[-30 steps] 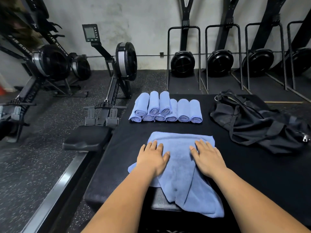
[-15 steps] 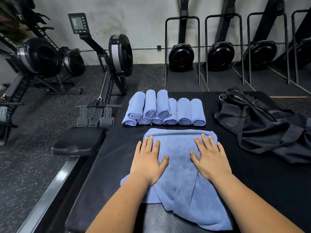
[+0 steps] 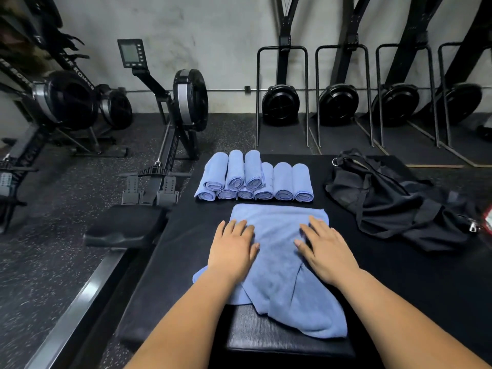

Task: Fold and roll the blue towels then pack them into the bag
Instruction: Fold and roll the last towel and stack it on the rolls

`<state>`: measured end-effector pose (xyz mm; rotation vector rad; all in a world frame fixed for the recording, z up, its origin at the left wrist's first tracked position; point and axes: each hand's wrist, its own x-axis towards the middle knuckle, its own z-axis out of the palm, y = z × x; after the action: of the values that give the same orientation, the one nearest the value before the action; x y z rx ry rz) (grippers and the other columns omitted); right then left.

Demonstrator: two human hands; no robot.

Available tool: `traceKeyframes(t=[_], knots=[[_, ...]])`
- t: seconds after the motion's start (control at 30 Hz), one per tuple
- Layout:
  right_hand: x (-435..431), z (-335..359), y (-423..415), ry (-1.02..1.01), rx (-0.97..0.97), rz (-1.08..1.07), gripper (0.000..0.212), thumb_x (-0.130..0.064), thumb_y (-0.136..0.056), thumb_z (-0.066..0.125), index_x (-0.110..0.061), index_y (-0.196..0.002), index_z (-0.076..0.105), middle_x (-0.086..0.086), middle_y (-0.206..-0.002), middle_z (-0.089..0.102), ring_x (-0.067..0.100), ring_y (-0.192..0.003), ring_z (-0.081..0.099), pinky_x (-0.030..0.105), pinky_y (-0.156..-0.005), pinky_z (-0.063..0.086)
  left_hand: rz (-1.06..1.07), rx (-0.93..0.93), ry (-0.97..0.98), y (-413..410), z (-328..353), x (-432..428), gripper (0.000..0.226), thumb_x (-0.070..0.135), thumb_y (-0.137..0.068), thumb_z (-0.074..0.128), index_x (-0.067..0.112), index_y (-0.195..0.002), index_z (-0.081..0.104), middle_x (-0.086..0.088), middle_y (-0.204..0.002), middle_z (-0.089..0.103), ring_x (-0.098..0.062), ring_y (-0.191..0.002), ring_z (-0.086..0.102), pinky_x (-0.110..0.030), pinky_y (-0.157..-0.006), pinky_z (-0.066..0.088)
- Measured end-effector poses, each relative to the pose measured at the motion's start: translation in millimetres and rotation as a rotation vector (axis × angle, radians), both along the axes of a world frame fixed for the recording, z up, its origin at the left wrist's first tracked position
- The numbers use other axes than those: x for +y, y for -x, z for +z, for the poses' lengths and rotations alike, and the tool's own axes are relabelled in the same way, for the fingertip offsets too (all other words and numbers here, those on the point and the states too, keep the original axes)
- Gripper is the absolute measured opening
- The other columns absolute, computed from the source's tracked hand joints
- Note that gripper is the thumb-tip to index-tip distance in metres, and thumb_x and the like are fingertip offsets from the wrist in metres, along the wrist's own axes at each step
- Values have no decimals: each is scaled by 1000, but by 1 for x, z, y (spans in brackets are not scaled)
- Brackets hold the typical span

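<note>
Left hand (image 3: 233, 251), right hand (image 3: 323, 251) press flat, fingers straight, on blue towel (image 3: 279, 286) at 6 o'clock of rolled towels (image 3: 255, 179), bag (image 3: 394, 206) at 3; bunched near end overhanging mat (image 3: 170, 251) risks a crooked fold.

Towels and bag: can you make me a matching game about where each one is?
Things:
1. flat towel
2. rolled towels
3. bag

Places:
A. crumpled, on the right
B. in a row, farthest away
C. under the left hand and right hand

Pairs: 1-C, 2-B, 3-A
</note>
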<state>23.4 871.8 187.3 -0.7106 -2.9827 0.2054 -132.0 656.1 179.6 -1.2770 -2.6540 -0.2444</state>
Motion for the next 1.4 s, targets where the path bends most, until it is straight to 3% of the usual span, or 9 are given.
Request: traceKeyframes(t=[0.13, 0.27, 0.5, 0.63, 0.77, 0.9, 1.1, 1.23, 1.4], knots=[[-10, 5, -30, 34, 17, 123, 85, -81, -92, 16, -32, -153, 47, -3, -168, 33, 17, -155, 29, 37, -124, 27, -214, -49, -195, -11, 6, -20, 39, 50, -100, 50, 28, -129, 66, 7, -134, 62, -21, -124, 58, -41, -109, 42], [-29, 16, -52, 23, 68, 224, 72, -76, -94, 31, -34, -147, 55, -7, -161, 45, 13, -149, 39, 32, -121, 32, -360, -16, -235, -39, 16, -40, 27, 52, -102, 54, 31, -109, 68, 11, -111, 62, -19, -102, 60, -39, -93, 46], [-74, 25, -98, 42, 129, 332, 67, -82, -88, 45, -33, -132, 58, -17, -147, 54, 8, -134, 50, 28, -109, 39, -369, -83, -81, -76, 12, -77, 60, 77, -87, 58, 31, -125, 62, 11, -122, 60, -14, -110, 58, -33, -106, 41], [-75, 18, -119, -34, 100, 392, 67, -84, -84, 50, -31, -126, 57, -12, -144, 55, 12, -130, 53, 34, -107, 44, -292, -89, -74, -85, 12, -79, 47, 60, -86, 65, 31, -123, 62, 13, -124, 62, -16, -109, 61, -31, -101, 42], [-66, 14, -124, -104, 155, 371, 32, -64, -94, 51, -33, -99, 56, -17, -103, 59, 15, -102, 59, 33, -84, 48, -210, -108, -153, -92, 16, -77, 32, 44, -92, 51, 24, -107, 71, 8, -111, 72, -24, -98, 66, -29, -94, 40], [-54, 18, -121, -10, 261, 164, 36, -62, -98, 43, -29, -89, 53, -8, -84, 58, 23, -85, 59, 41, -72, 48, -152, -72, -265, -88, 25, -79, 41, 48, -101, 35, 21, -94, 65, 4, -94, 67, -25, -89, 58, -43, -87, 47], [-36, 54, -95, 187, 518, -56, 28, -63, -93, 59, -37, -99, 66, -5, -89, 68, 23, -86, 62, 41, -77, 52, -12, -118, -487, -72, 60, -62, 26, 42, -104, 51, 21, -97, 64, 2, -98, 64, -26, -93, 55, -45, -83, 46], [-37, 57, -85, -95, 500, -83, 24, -32, -83, 78, -32, -106, 69, -7, -102, 60, 27, -99, 54, 42, -81, 47, 164, -14, -373, -64, 61, -58, 27, 25, -88, 70, 21, -114, 62, -6, -118, 58, -32, -110, 51, -44, -89, 45], [-51, 26, -82, -126, 350, 329, 29, -61, -84, 68, -38, -102, 71, -17, -102, 62, 18, -100, 55, 39, -83, 48, -246, 75, -238, -70, 39, -67, 24, 43, -86, 65, 31, -106, 71, 2, -129, 56, -26, -120, 48, -40, -102, 43]])
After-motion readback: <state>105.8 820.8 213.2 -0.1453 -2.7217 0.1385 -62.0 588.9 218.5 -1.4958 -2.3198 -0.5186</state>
